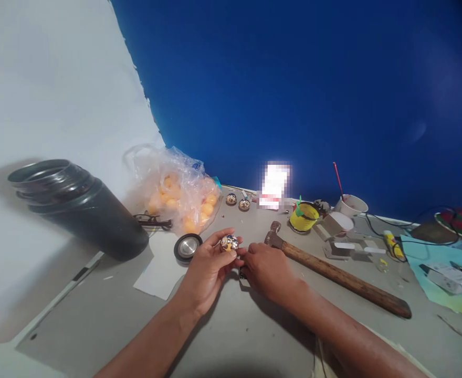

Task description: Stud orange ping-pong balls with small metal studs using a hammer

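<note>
My left hand (209, 268) holds a small orange ball (230, 243) between thumb and fingers; shiny silver pieces cover much of its surface. Right beside it, my right hand (265, 266) is closed with its fingertips close to the ball. Whatever those fingers grip is hidden from me. A small dark object (242, 274) shows partly under the right fingers. Further back lie two more shiny-covered balls, one on the left (231, 199) and one on the right (244, 205). A hammer (333, 273) with a wooden handle lies just right of my right hand.
A dark flask (85, 215) stands at left, its lid (187, 248) on white paper (156, 275). Behind are glasses (154, 220) and a plastic bag (176, 194) of orange balls. At right sit a yellow container (304, 218), a white cup (352, 206), a glue stick (393, 244) and cables.
</note>
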Action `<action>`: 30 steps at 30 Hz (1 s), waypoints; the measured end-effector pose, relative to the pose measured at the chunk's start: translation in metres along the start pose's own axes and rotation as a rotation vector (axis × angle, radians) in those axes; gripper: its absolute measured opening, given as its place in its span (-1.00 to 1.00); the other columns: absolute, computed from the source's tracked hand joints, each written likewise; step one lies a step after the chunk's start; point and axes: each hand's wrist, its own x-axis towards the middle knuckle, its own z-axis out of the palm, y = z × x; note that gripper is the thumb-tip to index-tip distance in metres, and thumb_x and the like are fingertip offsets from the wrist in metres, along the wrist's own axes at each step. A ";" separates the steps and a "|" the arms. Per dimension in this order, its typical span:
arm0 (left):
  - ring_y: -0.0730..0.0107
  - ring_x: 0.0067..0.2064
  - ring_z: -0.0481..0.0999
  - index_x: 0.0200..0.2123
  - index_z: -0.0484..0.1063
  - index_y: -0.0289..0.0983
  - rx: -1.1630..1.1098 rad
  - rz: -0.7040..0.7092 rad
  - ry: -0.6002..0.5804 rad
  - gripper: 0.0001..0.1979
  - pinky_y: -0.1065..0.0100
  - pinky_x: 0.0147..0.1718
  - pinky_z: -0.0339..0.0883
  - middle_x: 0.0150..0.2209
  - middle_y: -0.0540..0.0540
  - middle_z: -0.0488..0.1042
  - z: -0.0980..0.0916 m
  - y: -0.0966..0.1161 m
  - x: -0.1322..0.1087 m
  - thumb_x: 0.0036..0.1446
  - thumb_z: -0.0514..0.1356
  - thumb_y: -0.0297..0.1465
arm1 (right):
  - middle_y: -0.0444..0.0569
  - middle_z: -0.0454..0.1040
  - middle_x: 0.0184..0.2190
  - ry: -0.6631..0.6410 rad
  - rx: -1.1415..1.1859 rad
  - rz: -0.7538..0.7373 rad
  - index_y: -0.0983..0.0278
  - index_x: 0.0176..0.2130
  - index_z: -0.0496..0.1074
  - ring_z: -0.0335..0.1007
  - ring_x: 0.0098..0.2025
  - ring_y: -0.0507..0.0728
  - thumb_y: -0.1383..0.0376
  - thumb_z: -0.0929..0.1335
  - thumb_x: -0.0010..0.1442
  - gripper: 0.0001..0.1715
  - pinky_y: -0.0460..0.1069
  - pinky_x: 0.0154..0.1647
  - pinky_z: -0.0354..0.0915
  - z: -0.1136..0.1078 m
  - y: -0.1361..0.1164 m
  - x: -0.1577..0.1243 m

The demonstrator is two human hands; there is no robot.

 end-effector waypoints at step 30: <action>0.32 -0.27 0.60 0.00 0.51 -0.31 0.154 0.070 -0.049 -0.43 0.36 -0.34 0.44 -0.17 -0.14 0.61 0.005 -0.001 -0.004 -0.17 0.42 -0.51 | 0.14 0.55 -0.15 -0.064 -0.022 -0.095 0.28 -0.10 0.54 0.46 -0.10 0.22 0.30 0.24 0.42 -0.70 -0.01 -0.29 0.27 -0.006 0.001 0.000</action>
